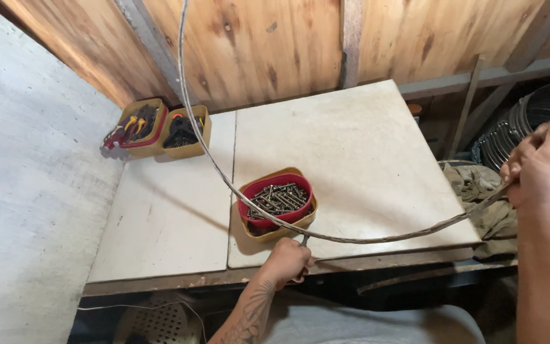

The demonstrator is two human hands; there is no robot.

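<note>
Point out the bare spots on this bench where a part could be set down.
The left board, between the two tool trays at the back wall and the front edge, is bare. The right board is bare behind and right of the red screw bowl. The front edge is crowded: the twisted cable sags across it between left hand and right hand.

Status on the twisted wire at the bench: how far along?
Done: the wire looks twisted from the right hand to the left hand.
In hand: right hand grips one end; left hand holds a small tool at the wire near the table edge.
Left: beyond the left hand the wire runs up over the red screw tub as a plain strand.
</note>
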